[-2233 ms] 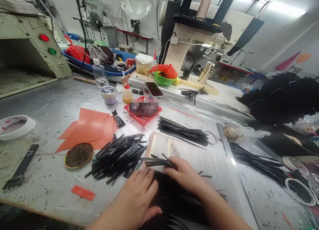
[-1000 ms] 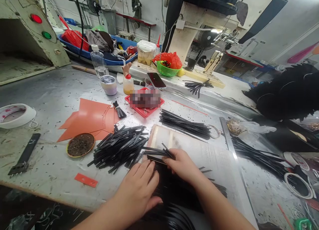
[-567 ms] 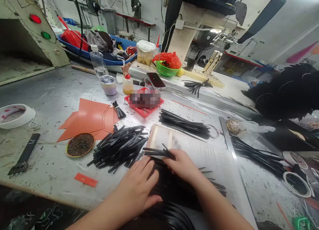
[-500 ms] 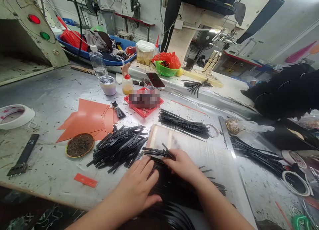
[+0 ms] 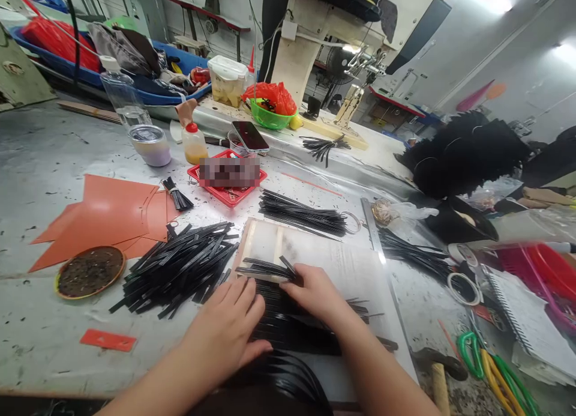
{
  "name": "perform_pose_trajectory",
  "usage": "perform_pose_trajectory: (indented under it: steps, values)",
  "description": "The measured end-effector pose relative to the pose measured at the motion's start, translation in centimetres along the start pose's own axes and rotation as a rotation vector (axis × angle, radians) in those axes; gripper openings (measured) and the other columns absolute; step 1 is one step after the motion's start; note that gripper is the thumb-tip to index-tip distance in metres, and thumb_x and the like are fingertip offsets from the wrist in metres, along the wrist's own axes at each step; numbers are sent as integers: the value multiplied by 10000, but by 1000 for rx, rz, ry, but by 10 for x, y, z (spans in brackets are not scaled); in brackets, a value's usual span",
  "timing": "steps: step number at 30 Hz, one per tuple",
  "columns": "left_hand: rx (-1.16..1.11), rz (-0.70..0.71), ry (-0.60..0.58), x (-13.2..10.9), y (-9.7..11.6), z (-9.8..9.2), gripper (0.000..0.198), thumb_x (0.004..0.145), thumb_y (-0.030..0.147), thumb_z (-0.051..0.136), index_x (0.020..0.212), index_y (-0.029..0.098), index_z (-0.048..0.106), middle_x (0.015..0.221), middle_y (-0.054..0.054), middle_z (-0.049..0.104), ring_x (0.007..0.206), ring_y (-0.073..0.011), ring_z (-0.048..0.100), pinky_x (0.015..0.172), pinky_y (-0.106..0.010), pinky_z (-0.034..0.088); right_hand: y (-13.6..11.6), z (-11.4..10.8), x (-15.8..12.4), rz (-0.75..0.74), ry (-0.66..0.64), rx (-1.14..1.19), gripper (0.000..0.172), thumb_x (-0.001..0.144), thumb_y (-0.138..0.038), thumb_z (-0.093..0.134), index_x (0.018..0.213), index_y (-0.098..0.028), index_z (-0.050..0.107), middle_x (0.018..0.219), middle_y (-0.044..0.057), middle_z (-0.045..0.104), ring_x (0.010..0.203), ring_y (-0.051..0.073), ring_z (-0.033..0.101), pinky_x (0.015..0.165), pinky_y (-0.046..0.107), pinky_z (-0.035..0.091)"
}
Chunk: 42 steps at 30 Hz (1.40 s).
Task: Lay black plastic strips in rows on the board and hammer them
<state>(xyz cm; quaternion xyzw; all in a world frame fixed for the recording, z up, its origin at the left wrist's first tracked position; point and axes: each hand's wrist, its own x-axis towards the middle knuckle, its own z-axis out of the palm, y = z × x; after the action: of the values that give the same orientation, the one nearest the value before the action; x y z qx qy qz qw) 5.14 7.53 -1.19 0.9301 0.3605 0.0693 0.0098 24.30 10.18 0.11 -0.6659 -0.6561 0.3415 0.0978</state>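
Loose pile (image 5: 175, 269) of blk. strips is set just beside board (image 5: 342, 257), prob. for easy reach. Left hand (image 5: 229, 320): fingers laid extended, nothing clenched; tips rested at edge of black piece (image 5: 292, 329), prob. so it's kept flat on board. Held strips (image 5: 265, 268), several, are pinched above board's near-left area betw. thumb & fingers of right hand (image 5: 310, 290), prob. so they're kept apart from loose pile. Held strips: narrow, flat, semi-gloss, ends fanned unevenly. Black piece: ridged, shiny in pts., partly hidden by hands.
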Motion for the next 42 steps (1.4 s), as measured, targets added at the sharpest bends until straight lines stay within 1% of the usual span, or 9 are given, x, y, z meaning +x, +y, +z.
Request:
perform_pose_trajectory:
  steps: [4,7,12,15,18,21,25,28,42]
  values:
    - [-52,101,7,12,8,5,645,707,665,505,1082,143,548,1159,-152,545,1102,-342,453,886,-463,361,-2,-8,-5,-45,20,-178,146,794,-265,507,671,-187,514,698,47,603,650,170,523,561,252,313]
    - [-80,115,51,13,11,11,636,714,659,501,1077,139,549,1175,-151,542,1089,-341,463,852,-445,385,1,-19,-11,21,75,-290,133,828,-239,465,711,-190,507,749,69,601,702,193,531,589,268,303]
    - [-78,135,71,5,8,11,612,746,627,492,1093,126,544,1198,-173,531,1082,-329,491,870,-435,387,5,-23,-9,-46,-28,44,93,845,-285,449,875,-205,486,694,1,581,652,163,514,613,259,348]
    - [-52,118,103,1,5,7,592,766,620,467,1081,127,555,1167,-187,551,1074,-325,509,879,-439,389,-1,-15,-1,-115,-91,216,99,843,-281,429,854,-197,479,670,-17,554,638,148,504,616,254,377]
    - [-32,83,113,-3,3,5,581,771,626,452,1061,136,568,1143,-186,567,1071,-318,517,890,-446,390,-12,-9,9,-174,-126,302,105,815,-246,446,809,-176,523,782,13,586,754,162,519,689,266,395]
    - [-14,23,125,-8,0,5,578,763,630,461,1071,151,563,1153,-168,567,1070,-306,523,899,-440,394,-25,-6,16,-191,-174,332,141,801,-200,431,736,-159,549,760,13,585,744,158,514,691,265,391]
    - [1,-27,108,-14,-2,6,586,740,613,516,1094,148,549,1171,-169,555,1078,-320,515,888,-439,403,-37,-1,22,-91,-239,407,89,785,-166,453,742,-167,531,572,-44,487,515,105,454,511,223,362]
    - [31,-16,84,-16,-3,4,597,701,574,596,1092,125,547,1164,-193,552,1076,-347,510,870,-459,408,-40,5,26,-33,-244,440,37,768,-154,490,737,-174,491,538,-63,453,434,81,424,437,201,336]
    - [8,-60,90,-20,0,4,586,757,610,493,1101,138,538,1198,-177,537,1121,-350,481,867,-446,416,-45,21,36,-136,-168,302,73,704,-214,571,736,-161,610,682,9,638,644,151,561,576,240,411]
